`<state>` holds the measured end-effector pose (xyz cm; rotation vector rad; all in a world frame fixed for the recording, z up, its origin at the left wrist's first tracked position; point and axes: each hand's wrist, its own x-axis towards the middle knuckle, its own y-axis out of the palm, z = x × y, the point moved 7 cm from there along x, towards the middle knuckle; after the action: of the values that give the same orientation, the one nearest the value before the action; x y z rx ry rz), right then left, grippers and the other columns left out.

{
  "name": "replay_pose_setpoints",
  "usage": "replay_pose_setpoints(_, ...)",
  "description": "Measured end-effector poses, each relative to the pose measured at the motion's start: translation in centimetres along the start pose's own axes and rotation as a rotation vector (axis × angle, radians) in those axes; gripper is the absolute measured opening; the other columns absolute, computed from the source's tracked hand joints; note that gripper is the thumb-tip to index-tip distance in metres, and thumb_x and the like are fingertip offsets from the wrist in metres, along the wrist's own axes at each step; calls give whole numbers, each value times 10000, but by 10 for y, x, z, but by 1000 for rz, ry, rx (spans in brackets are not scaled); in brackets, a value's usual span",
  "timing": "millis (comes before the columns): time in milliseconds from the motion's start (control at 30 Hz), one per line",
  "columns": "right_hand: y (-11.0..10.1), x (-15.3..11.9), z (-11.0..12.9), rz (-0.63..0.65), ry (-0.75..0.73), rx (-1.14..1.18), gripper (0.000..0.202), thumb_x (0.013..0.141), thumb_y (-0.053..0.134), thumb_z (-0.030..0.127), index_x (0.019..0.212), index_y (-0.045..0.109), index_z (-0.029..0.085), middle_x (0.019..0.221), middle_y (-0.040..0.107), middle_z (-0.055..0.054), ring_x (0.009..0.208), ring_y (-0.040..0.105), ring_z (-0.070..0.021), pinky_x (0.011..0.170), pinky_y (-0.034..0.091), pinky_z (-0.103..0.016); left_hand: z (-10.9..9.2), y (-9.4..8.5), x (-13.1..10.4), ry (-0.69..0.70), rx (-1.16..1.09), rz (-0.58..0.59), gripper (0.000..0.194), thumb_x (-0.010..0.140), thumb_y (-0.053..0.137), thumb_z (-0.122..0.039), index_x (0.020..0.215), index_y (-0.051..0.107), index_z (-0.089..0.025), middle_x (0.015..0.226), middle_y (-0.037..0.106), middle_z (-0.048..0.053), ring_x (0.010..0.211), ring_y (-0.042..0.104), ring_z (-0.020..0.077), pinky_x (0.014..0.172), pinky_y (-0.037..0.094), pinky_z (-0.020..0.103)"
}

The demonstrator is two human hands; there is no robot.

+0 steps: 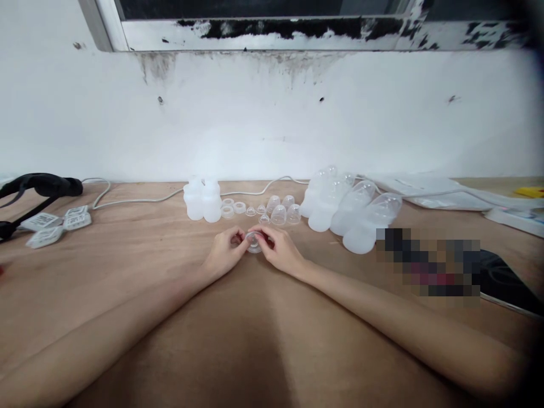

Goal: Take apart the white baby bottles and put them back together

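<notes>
Between my hands is a small round clear plastic piece near the middle of the table. My left hand pinches its left edge, and the fingers of my right hand close on its right side. Just beyond lie several clear rings, small clear nipple-shaped pieces and clear domed caps. White translucent bottles stand to their left. On the right, several bottles with clear domed caps stand in a slanting group.
A white cable runs along the back near the wall. At the left are a black strap-like object and white labelled packets. Plastic bags, a white power strip, a dark phone-like object and a blurred patch are at the right.
</notes>
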<state>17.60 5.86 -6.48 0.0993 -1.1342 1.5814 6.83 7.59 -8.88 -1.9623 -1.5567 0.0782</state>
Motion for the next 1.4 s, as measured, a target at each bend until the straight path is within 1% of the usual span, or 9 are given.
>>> replay_pose_setpoints(367, 8, 0, -3, 79, 47, 7, 192, 769, 394, 125, 924, 507, 143, 880, 562, -45, 759, 503, -111, 663, 395, -219, 4, -1, 0, -23, -25, -34, 150, 717, 467, -264, 664, 437, -127, 621, 526, -2, 572, 517, 97, 513, 391, 189)
replay_pose_setpoints(500, 10, -1, -11, 97, 129, 61, 184, 743, 395, 104, 870, 520, 148, 813, 560, -29, 695, 510, -103, 608, 418, -214, -3, 1, -2, 5, 192, -28, 187, 723, 471, -299, 634, 462, -135, 604, 521, -17, 552, 473, 87, 512, 347, 196)
replay_pose_setpoints(600, 14, -3, -23, 133, 259, 157, 185, 743, 394, 134, 882, 514, 156, 739, 542, -13, 494, 472, -67, 452, 402, -196, -9, 1, -4, 42, 363, -5, 242, 740, 466, -379, 675, 489, -147, 630, 527, -16, 562, 464, 97, 514, 333, 212)
replay_pose_setpoints(700, 19, -6, -39, 132, 451, 376, 228, 754, 431, 238, 963, 481, 162, 654, 506, 1, 374, 421, -55, 320, 349, -182, -23, -16, 0, 199, 536, -97, 295, 770, 434, -436, 787, 512, -153, 756, 546, 14, 698, 491, 133, 620, 367, 250)
replay_pose_setpoints(867, 19, -6, -50, -15, 582, 722, 356, 664, 573, 321, 968, 486, 158, 961, 490, -75, 651, 586, -149, 378, 452, -200, -40, -74, 29, 385, 918, -401, 393, 775, 460, -373, 1074, 463, -118, 1114, 467, 96, 1014, 380, 238, 851, 297, 356)
replay_pose_setpoints(967, 17, -7, -52, -62, 601, 807, 348, 647, 602, 287, 963, 510, 173, 1007, 475, -69, 680, 592, -149, 430, 478, -212, -27, -89, 56, 371, 1110, -339, 566, 726, 527, -418, 1161, 413, -74, 1136, 457, 137, 1019, 353, 297, 830, 294, 399)
replay_pose_setpoints(1067, 15, -7, -50, -66, 590, 892, 348, 666, 597, 249, 1002, 526, 195, 949, 500, -50, 723, 579, -138, 485, 480, -208, -15, -88, 66, 379, 1207, -240, 484, 725, 542, -389, 1089, 482, -74, 1038, 509, 143, 980, 380, 306, 806, 304, 411)
replay_pose_setpoints(1233, 13, -7, -48, -75, 613, 1060, 375, 679, 601, 203, 1045, 521, 192, 904, 536, -50, 812, 560, -145, 608, 464, -222, -31, -81, 39, 439, 1018, -261, 435, 711, 556, -400, 1031, 505, -110, 984, 505, 104, 896, 454, 240, 797, 355, 375)
replay_pose_setpoints(1400, 14, -6, -54, -123, 675, 1218, 293, 792, 461, 326, 1035, 511, 171, 966, 541, -77, 862, 561, -191, 664, 451, -278, -42, -51, 10, 511, 591, -207, 427, 724, 560, -326, 1095, 429, -160, 1059, 457, 65, 977, 455, 153, 822, 394, 250)
